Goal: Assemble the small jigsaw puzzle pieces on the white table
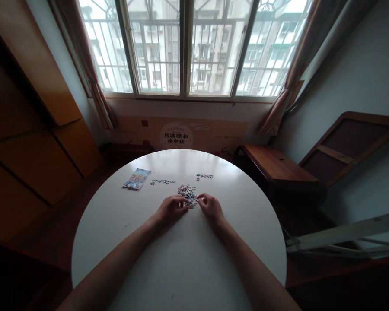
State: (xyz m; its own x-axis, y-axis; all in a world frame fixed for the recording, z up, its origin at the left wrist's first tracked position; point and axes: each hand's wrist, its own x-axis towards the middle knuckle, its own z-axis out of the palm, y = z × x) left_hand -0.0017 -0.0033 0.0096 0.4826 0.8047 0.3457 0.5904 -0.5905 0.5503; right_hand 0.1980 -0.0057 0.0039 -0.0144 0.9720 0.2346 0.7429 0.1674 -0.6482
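A pile of small loose jigsaw puzzle pieces [187, 191] lies near the middle of the round white table [181, 255]. My left hand [172, 207] rests at the pile's left edge, its fingers bent and a gap between thumb and forefinger. On the right side of the pile, my right hand [211, 206] has thumb and forefinger pinched together; anything between them is too small to make out. Beyond the hands, a row of joined pieces [164, 181] lies to the left and another short joined strip [205, 176] to the right. Both have a piece extending down at the left end.
A colourful picture sheet [138, 179] lies at the table's far left. Past the table are a barred window [184, 47], a wooden bench [278, 162] at right and wooden cabinets [48, 160] at left. A pale folded frame [343, 233] stands close to the table's right edge.
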